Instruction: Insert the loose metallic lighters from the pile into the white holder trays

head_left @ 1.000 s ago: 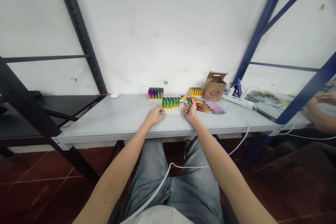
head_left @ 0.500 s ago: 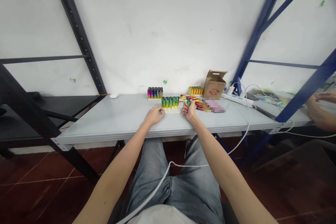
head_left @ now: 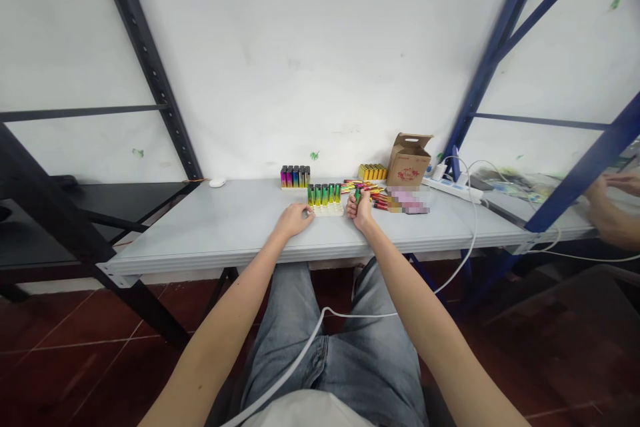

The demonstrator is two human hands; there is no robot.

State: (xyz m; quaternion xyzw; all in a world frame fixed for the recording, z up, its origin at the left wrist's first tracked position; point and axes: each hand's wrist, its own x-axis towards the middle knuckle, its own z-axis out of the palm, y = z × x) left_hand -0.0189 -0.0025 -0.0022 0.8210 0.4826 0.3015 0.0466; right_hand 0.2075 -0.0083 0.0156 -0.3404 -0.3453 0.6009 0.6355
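A pale tray with round holes stands on the table in front of me. Along its back edge several lighters, green shading to yellow with black tops, stand upright. At the tray's left front corner is my left hand, its thumb and fingers curled in and closed on that corner. My right hand, just right of the tray, is wrapped round a green lighter; its top shows above the fist with the thumb near it. The lower part of that lighter is hidden by the fingers.
Behind stand a block of purple-to-yellow lighters and a yellow set. Loose red and yellow lighters lie right of my right hand, near a cardboard box, a blurred pink item and a power strip. Another person's arms are far right.
My right hand has shifted very slightly, still round the green lighter. The left hand and the tray stay where they were.
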